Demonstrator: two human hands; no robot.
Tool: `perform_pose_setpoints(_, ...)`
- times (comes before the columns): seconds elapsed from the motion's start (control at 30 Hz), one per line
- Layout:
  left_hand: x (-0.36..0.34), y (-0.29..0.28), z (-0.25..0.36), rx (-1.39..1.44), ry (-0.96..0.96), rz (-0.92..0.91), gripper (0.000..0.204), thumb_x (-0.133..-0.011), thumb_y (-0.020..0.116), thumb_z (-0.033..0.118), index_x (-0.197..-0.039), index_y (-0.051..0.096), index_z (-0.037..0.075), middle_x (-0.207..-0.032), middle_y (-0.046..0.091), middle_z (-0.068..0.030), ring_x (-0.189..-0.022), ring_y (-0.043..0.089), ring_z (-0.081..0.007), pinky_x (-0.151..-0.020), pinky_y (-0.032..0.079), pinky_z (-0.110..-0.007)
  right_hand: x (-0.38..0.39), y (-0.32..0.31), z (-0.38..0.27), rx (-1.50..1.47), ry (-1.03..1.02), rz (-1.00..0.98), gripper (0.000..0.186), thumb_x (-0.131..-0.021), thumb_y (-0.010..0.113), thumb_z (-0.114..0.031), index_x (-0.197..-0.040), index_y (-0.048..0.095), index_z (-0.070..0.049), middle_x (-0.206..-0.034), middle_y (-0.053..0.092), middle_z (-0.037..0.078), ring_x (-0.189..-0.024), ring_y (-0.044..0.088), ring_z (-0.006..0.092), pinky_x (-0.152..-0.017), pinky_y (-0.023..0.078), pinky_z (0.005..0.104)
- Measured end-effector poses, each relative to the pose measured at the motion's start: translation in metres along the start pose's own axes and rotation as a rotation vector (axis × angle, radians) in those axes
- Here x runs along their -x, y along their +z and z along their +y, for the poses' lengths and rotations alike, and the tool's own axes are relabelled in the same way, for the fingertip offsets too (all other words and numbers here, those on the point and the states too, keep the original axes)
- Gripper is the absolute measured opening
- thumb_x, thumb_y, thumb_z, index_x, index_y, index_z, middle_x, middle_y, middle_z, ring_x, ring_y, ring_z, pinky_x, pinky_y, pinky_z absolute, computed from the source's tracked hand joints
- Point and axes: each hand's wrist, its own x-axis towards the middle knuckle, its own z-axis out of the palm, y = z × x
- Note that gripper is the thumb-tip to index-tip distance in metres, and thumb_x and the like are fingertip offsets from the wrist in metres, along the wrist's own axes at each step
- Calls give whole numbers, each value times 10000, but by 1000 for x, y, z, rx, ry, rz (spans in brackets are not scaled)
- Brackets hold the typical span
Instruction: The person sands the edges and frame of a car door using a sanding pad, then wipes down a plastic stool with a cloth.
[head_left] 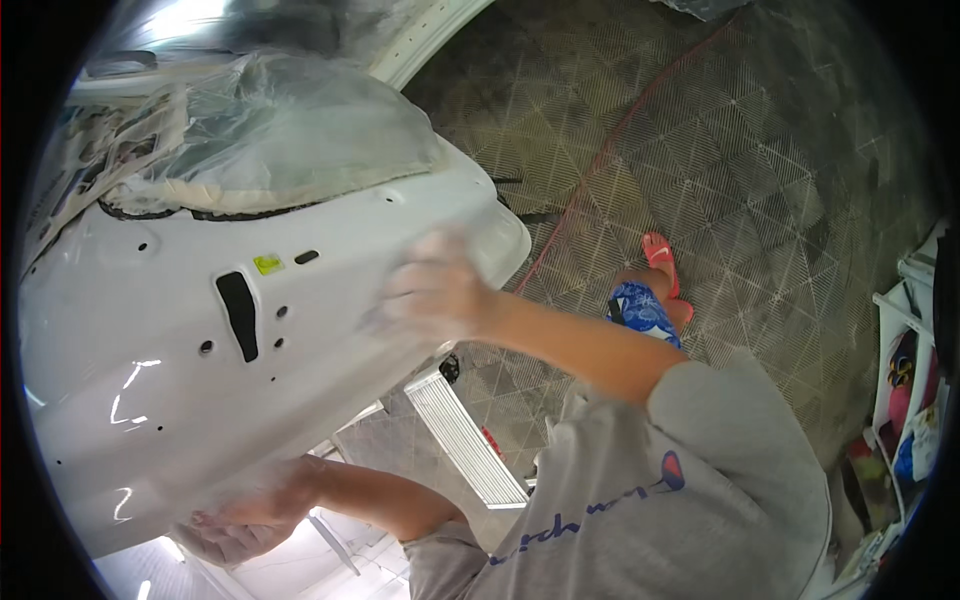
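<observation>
Left hand [240, 520], right hand [438, 288] at white panel [310, 365] — cannot tell grips, shelf [903, 315] with coloured items [899, 405]

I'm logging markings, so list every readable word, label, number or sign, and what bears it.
Gray shirt: blue script lettering with a red-and-blue emblem; wording not copied here.
Yellow-green sticker on the white panel: too small to read.
Patterned paper beside the plastic sheet: too blurred to read.
Red sandal: white mark, no readable words.

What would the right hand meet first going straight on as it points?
Likely the small slot beside the yellow sticker on the door, though the right hand is blurred and its depth unclear.
</observation>
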Motion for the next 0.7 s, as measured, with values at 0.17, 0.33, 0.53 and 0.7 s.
perform_pose_setpoints(0.17,7,-1,-8,-71,17,50,362,-1008,464,201,-1154,522,-125,-1160,578,-192,-992,606,-274,-853,506,-381,-8,-7,4,157,-47,-88,237,-693,790,-325,-738,572,-244,-839,551,-88,-813,522,170,-793,376,433)
perform_pose_setpoints(0.33,-15,-11,9,-125,35,-142,369,-1010,451,212,-1153,524,-120,-1137,580,-203,-981,599,-270,-834,503,-381,0,-1,-4,55,-54,-39,200,-689,753,-306,-757,575,-245,-828,537,-84,-814,521,180,-770,377,398)
perform_pose_setpoints(0.53,2,0,-3,3,35,-59,384,-1018,432,241,-1164,532,-100,-1112,573,-199,-966,595,-263,-805,501,-368,-20,-2,1,8,-29,-85,188,-702,750,-296,-767,578,-259,-836,546,-86,-813,517,169,-795,362,416)
perform_pose_setpoints(0.7,7,-21,-25,-182,176,-90,378,-1025,407,238,-1191,510,-86,-1164,554,-204,-1021,583,-262,-829,506,-374,-4,-6,6,-94,61,-89,271,-671,855,-260,-795,615,-242,-812,565,-72,-733,507,151,-772,305,395)
